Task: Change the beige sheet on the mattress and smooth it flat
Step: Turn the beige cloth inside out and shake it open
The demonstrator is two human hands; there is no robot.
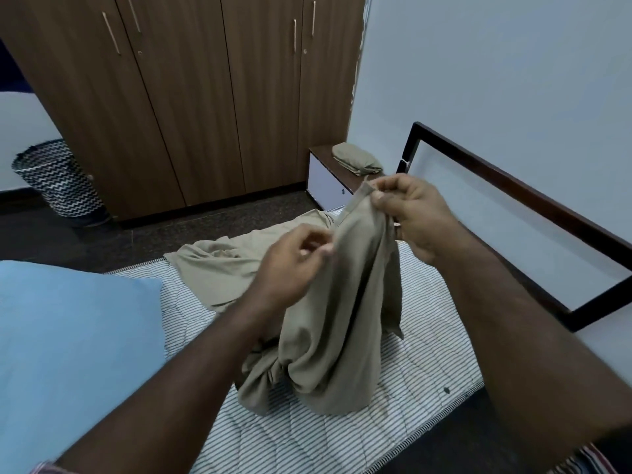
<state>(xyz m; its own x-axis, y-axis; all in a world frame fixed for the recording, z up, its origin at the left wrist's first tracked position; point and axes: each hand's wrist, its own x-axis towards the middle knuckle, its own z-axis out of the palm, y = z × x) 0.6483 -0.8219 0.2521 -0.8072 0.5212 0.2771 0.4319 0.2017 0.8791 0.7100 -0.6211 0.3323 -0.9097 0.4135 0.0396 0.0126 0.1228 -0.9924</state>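
— Basket [58, 177] with the black-and-white zigzag weave stands far left on the dark floor, right?

— Yes, beside the brown wardrobe [191, 97]. Nearer the camera, a blue pillow [75, 336] lies on the left part of the striped mattress [342, 429].

— And the beige sheet [328, 319]?

— It is bunched in the middle of the mattress, not spread. One part trails flat toward the far left edge; the rest is lifted into a tall drape that pools on the stripes below.

— What is the left hand [290, 268] doing?

— Its thumb and fingers are pinched together on the left side of the raised cloth, about halfway up. The fingertips are blurred.

— The right hand [413, 213]?

— Higher up, with fingers curled, it pinches the hemmed top edge of the sheet, so the fabric hangs from that grip.

— Anything behind them?

— A folded beige cloth [355, 159] rests on a low white-fronted cabinet [328, 186] next to the wardrobe.

— And to the right?

— A dark bed frame rail [513, 189] runs along the pale wall, just beside the mattress's right edge.
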